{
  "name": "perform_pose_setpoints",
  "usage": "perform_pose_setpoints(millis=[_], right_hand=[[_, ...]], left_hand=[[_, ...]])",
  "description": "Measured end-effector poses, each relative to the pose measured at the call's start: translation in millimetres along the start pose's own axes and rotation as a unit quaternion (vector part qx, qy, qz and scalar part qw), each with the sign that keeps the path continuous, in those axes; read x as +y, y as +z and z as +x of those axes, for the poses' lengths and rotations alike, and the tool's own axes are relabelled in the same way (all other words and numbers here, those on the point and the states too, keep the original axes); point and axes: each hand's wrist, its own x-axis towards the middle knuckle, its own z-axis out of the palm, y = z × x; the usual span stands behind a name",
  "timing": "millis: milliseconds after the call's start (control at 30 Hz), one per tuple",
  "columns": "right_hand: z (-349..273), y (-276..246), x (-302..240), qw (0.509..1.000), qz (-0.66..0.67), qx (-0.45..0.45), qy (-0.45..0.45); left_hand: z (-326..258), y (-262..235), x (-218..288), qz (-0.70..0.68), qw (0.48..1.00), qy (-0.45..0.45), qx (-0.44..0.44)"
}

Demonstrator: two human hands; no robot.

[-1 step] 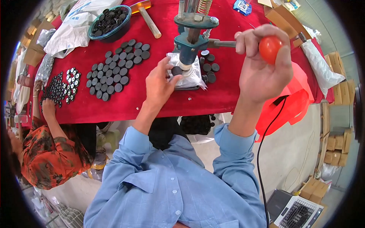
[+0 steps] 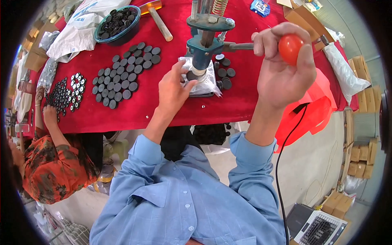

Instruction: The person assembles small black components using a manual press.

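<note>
My left hand (image 2: 173, 87) is at the base of a blue-green hand press (image 2: 202, 55), thumb and fingers curled around a small black disc (image 2: 191, 76). The disc lies beneath the press ram, beside a pale round tip (image 2: 198, 72); its contact with the tip cannot be made out. Under it is a base covered in clear plastic wrap (image 2: 209, 85). Raised at the right, my right hand (image 2: 281, 75) is closed around a shiny red ball knob (image 2: 290, 49); the press's lever (image 2: 241, 47) runs toward this hand.
Many black discs (image 2: 122, 75) lie left on the red cloth (image 2: 134, 116), several more (image 2: 224, 73) right of the press. Behind stand a bowl of black caps (image 2: 118, 24) and a hammer (image 2: 160, 24). At far left a co-worker's hand (image 2: 50, 114) touches small black-and-white parts (image 2: 65, 96).
The black disc in my left hand has shifted slightly right, in under the ram. My right hand on the knob has barely moved.
</note>
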Motion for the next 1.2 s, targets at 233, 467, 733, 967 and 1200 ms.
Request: perform_pose_setpoints(millis=[233, 467, 733, 967, 1200], right_hand=[[1.5, -0.6, 2.5, 0.999, -0.005, 0.017, 0.034], [-23.7, -5.1, -1.4, 1.000, 0.001, -0.014, 0.014], [-110.8, -7.9, 2.9, 0.999, -0.022, -0.018, -0.037], [-126.9, -5.2, 1.2, 0.997, -0.065, 0.032, -0.020], [-84.2, -14.8, -5.6, 0.993, -0.077, -0.066, -0.057]], left_hand=[[15.3, 14.5, 9.9, -0.010, 1.000, 0.003, -0.028], [13.6, -4.3, -12.9, 0.001, 0.999, 0.037, 0.007], [12.6, -44.6, -83.6, 0.359, 0.932, 0.032, 0.031], [-1.5, -53.8, -89.3, 0.278, 0.960, -0.002, 0.013], [-12.6, -35.7, -39.9, 0.053, 0.997, -0.035, 0.046]])
